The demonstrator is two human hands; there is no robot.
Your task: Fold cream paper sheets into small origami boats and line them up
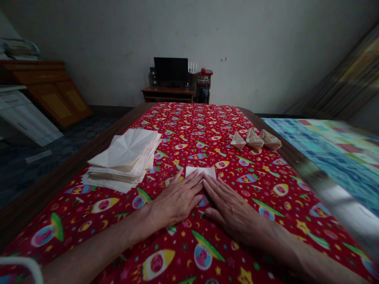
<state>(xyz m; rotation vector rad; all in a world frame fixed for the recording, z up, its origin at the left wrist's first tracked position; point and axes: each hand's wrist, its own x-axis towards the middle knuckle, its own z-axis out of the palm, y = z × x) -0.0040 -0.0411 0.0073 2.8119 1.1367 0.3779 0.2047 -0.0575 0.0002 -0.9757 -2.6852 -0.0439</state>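
- At the bottom left corner, a curved white object (23,265) shows only in part, beside the person's left forearm.
- The left hand (179,199) lies palm down, reaching inward from the left. Its fingers are extended and not curled around anything; the little finger is spread away from the rest, and the thumb points toward the other hand.
- The right hand (232,205) mirrors it, palm down, with straight fingers held close together and the thumb set apart. It grips nothing.
- The fingertips of both hands come together over the near part of a small white paper (209,171), which lies flat in the middle of the tablecloth (195,232). Its far edge shows beyond the fingers; the rest is hidden.
- The tablecloth is red, printed with rockets, stars and moons, and spread over a dark brown table (97,146).
- To the left, a bit beyond the left hand, sits an uneven stack of paper sheets (127,154), the top one marked with creases radiating from its middle.
- Farther off on the right, three folded paper pieces (254,139) stand in a row near the table's edge.
- Right of the table spreads a blue patterned cover (322,157).
- Beyond the far end, a black monitor (171,69) stands on a reddish-brown desk (168,91) against a grey wall (251,51).
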